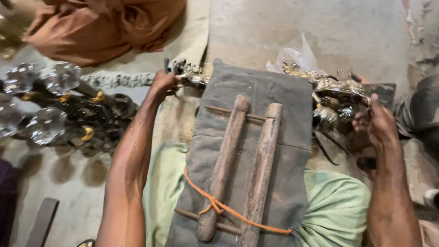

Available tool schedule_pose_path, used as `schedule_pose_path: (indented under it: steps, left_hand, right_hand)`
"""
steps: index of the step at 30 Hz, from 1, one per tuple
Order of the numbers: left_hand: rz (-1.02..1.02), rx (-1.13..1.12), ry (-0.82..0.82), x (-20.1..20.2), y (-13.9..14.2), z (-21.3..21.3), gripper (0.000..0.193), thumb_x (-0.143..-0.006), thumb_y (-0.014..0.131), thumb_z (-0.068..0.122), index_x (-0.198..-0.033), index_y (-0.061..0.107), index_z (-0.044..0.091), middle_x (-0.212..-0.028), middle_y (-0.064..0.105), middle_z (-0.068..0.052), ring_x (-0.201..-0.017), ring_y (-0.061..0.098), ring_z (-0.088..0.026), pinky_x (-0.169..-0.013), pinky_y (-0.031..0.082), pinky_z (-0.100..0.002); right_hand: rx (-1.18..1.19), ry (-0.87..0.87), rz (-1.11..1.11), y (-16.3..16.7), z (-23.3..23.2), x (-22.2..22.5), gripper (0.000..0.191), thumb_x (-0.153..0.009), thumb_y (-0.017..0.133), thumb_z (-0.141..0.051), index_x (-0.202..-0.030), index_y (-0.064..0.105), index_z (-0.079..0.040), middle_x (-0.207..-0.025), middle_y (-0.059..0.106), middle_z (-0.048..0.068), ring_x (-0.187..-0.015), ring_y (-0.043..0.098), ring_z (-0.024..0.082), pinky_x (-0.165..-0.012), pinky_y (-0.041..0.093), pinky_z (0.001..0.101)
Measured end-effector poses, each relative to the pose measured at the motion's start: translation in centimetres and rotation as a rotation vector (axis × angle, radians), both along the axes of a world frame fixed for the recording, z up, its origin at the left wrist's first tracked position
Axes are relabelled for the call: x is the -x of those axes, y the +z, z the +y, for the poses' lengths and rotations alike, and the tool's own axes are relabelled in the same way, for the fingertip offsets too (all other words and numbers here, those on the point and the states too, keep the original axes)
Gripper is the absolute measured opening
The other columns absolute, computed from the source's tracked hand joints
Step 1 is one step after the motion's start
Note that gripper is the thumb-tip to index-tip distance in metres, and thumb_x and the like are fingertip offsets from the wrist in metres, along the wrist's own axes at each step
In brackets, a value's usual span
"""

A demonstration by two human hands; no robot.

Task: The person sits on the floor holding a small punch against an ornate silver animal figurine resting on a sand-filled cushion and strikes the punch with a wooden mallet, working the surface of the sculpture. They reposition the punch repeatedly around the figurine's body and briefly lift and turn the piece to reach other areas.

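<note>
Left hand [162, 82] reaches out, grip pinching a metal piece [192, 78] on the floor; right hand [377, 123] clasps a shiny brass casting [336, 89] — held beside the lap pad [256, 91].

Dim, warm indoor light, soft shadows, glints on shiny metal pieces [45, 123] at left, slight motion blur, softer edges.

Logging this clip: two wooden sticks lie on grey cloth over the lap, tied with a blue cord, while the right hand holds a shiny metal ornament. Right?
Not quite: the head view shows an orange cord, not blue. The two wooden sticks do lie on the grey cloth, and the right hand holds the shiny metal ornament.
</note>
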State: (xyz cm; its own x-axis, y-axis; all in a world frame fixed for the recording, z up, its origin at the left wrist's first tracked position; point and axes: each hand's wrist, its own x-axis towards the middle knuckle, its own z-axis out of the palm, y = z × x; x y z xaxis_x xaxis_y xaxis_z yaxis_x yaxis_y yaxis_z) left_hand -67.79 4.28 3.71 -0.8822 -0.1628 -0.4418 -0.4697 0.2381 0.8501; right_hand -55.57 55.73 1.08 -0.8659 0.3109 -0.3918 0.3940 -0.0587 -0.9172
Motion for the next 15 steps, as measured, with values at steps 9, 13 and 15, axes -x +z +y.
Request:
schedule_pose_path:
  steps: [9,13,15]
  left_hand:
    - [0.052,-0.059,-0.12,-3.2,8.1,1.9,0.012,-0.091,0.065,0.012,-0.091,0.063,0.0,-0.065,0.064,-0.009,-0.048,0.053,-0.016,-0.041,0.039,-0.032]
    - [0.146,0.127,-0.137,-5.4,11.9,2.6,0.02,-0.088,0.074,0.017,-0.091,0.062,0.0,-0.068,0.064,-0.005,-0.05,0.062,-0.013,-0.042,0.048,-0.03]
    - [0.155,0.147,-0.114,-6.9,13.9,2.0,0.023,-0.086,0.076,0.017,-0.091,0.061,0.001,-0.068,0.065,-0.008,-0.05,0.064,-0.016,-0.043,0.05,-0.03]
  right_hand:
    - [-0.303,-0.03,-0.145,2.7,-0.9,-4.5,0.071,-0.101,0.066,-0.047,-0.156,0.039,-0.012,-0.09,0.066,0.015,-0.06,0.062,0.021,-0.051,0.047,0.0352]
    - [-0.784,0.007,0.016,3.2,-0.3,-7.0,0.062,-0.1,0.075,-0.042,-0.146,0.052,-0.007,-0.093,0.069,0.024,-0.07,0.063,0.027,-0.059,0.048,0.0415]
    - [-1.331,0.076,0.311,3.4,0.1,-8.4,0.049,-0.104,0.085,-0.039,-0.128,0.067,0.0,-0.099,0.074,0.023,-0.089,0.069,0.028,-0.075,0.055,0.04]
